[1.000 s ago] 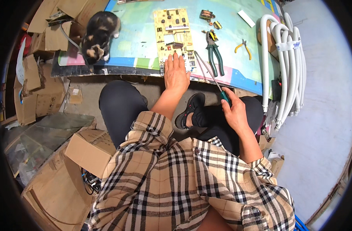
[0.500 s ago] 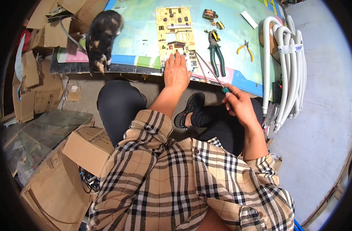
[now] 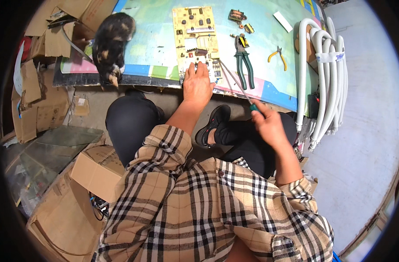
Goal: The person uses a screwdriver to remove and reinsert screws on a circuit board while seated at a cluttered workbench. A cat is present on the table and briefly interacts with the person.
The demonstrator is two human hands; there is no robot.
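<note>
A yellowish circuit board [image 3: 194, 43] with many parts on it lies lengthwise on the table. Fingers stretched out, my left hand [image 3: 198, 89] rests flat on its near end and covers some parts there. My right hand [image 3: 269, 125] is closed around the green handle of a long screwdriver [image 3: 239, 83]. The screwdriver's shaft slants up and left, and its tip meets the board's right edge beyond my left fingers. To the right of the board lie green-handled cutting pliers [image 3: 244, 65], a loose coil part [image 3: 237, 16] and a small yellow transformer [image 3: 249, 28].
A dark mottled cat [image 3: 113, 43] lies at the table's left edge. Small yellow-handled pliers [image 3: 278, 57] and a white strip [image 3: 283, 21] are farther right. Coiled white hoses [image 3: 328, 83] hang at the right. Cardboard boxes [image 3: 97, 172] and glass sheets [image 3: 64, 144] fill the left side.
My right hand and the screwdriver handle have shifted slightly, the tip staying at the board's right edge. My left hand stays on the board. The whole view has shifted a little.
</note>
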